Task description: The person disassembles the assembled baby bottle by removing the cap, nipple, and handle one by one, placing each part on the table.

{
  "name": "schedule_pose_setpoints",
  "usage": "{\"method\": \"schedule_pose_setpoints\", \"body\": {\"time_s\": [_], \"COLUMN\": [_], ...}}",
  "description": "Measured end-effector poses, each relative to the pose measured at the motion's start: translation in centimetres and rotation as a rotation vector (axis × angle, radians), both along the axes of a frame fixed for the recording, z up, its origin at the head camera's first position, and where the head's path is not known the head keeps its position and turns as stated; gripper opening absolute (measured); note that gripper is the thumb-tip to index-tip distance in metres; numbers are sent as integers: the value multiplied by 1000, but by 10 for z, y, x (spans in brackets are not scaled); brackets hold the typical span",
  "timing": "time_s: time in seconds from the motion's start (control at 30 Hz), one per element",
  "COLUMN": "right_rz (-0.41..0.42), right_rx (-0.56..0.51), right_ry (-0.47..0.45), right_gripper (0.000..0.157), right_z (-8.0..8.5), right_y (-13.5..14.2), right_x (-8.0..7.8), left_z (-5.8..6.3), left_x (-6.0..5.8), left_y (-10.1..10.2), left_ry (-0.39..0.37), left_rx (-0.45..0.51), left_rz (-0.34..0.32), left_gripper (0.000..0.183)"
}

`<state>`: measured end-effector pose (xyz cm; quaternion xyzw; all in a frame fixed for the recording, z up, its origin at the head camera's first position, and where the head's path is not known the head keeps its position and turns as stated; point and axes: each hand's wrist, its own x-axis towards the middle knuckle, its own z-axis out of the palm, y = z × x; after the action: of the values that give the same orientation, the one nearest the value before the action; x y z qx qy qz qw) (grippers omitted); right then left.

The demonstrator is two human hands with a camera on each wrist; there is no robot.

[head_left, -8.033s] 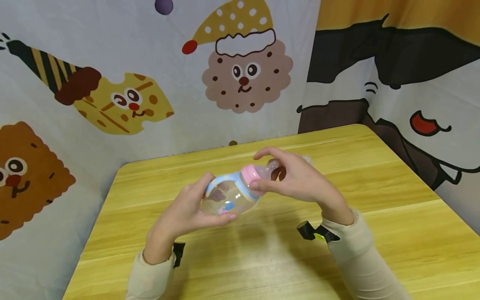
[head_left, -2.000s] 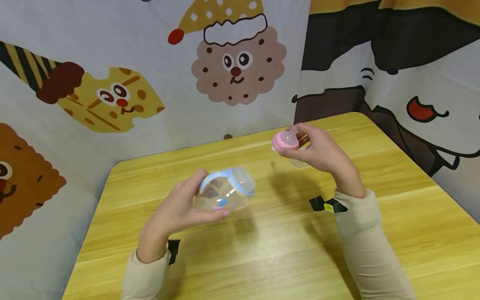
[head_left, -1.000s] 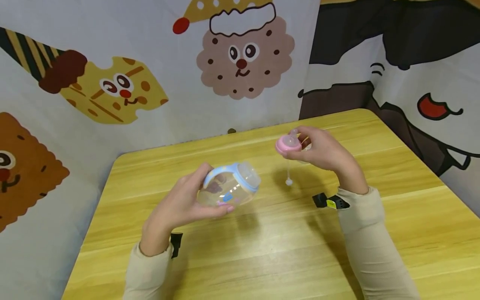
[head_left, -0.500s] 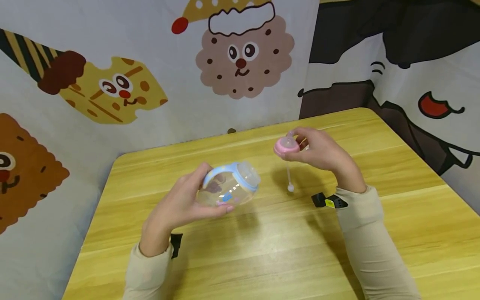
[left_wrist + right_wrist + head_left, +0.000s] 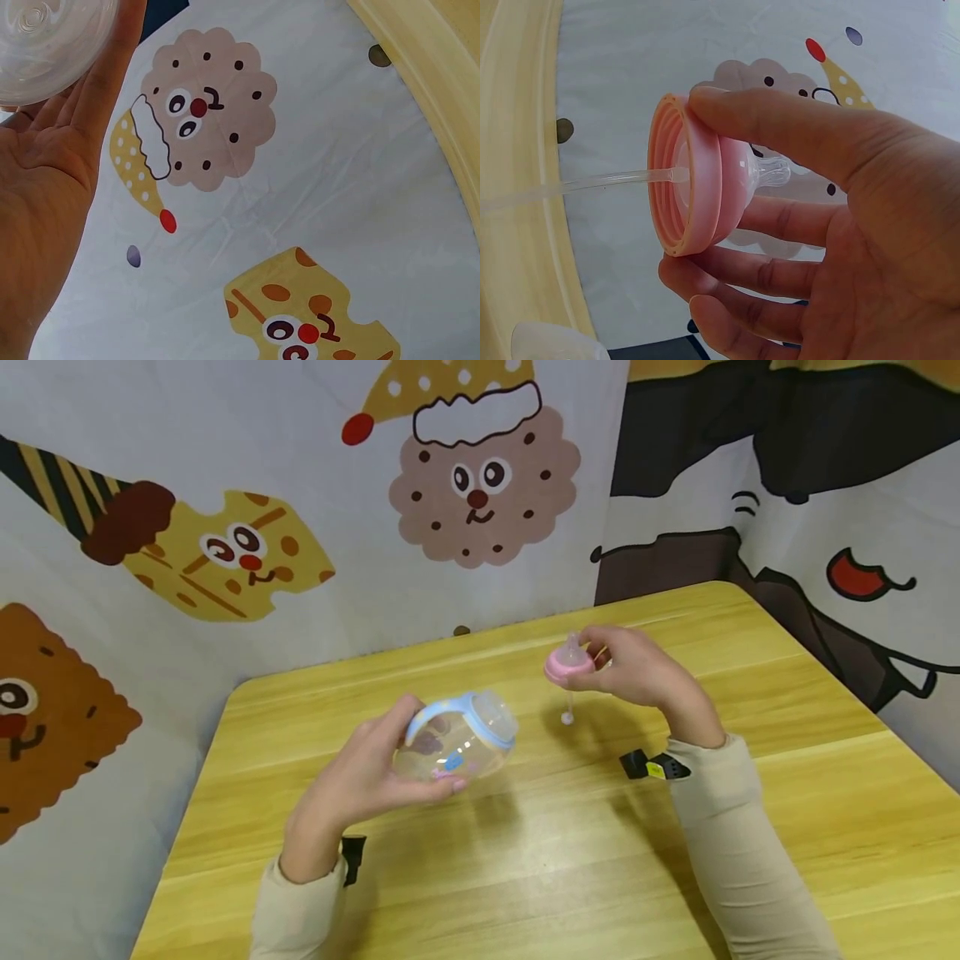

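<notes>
My left hand (image 5: 360,781) grips a clear round baby bottle (image 5: 468,760) by its body, above the table. The bottle lies tilted, its uncapped neck pointing up and right, with a light blue collar and handle (image 5: 438,708). In the left wrist view the bottle's clear base (image 5: 49,49) shows against the palm. Up and to the right, apart from the bottle, my right hand (image 5: 637,672) holds a pink screw ring with a clear nipple (image 5: 564,667), thumb and fingers on the ring's edge. A thin clear straw (image 5: 615,178) hangs from its underside, ending in a small weight (image 5: 567,718).
A clear cap (image 5: 559,345) sits on the wood-grain table (image 5: 555,877), mostly hidden behind my right hand in the head view. Beyond the table's far edge hangs a cloth printed with cartoon biscuits (image 5: 483,485).
Earliest, the pink ring was on the bottle with my right hand at it. It came off and moved up and right, its straw now hanging. My left hand keeps its grip on the bottle.
</notes>
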<state>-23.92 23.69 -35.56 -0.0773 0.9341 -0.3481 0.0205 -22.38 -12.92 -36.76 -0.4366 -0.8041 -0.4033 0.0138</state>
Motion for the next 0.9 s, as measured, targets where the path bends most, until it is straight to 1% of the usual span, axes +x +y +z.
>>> {"method": "schedule_pose_setpoints", "body": {"time_s": [0.2, 0.33, 0.63, 0.77, 0.9], "right_rz": [11, 4, -2, -5, 1], "right_rx": [-1, -7, -14, -30, -57], "right_ry": [-3, -12, -16, -19, -14], "right_gripper": [48, 50, 54, 53, 57], "right_z": [0, -1, -3, -6, -12], "right_y": [1, 2, 1, 1, -2], "right_x": [0, 0, -2, -3, -7], "left_z": [-1, -2, -1, 0, 0], "left_x": [1, 2, 4, 4, 5], "left_y": [1, 1, 2, 3, 2], "left_ry": [5, 2, -2, 2, 7], "left_rx": [-4, -1, 1, 0, -3], "left_rz": [3, -9, -10, -10, -5], "left_gripper": [56, 56, 57, 56, 56]}}
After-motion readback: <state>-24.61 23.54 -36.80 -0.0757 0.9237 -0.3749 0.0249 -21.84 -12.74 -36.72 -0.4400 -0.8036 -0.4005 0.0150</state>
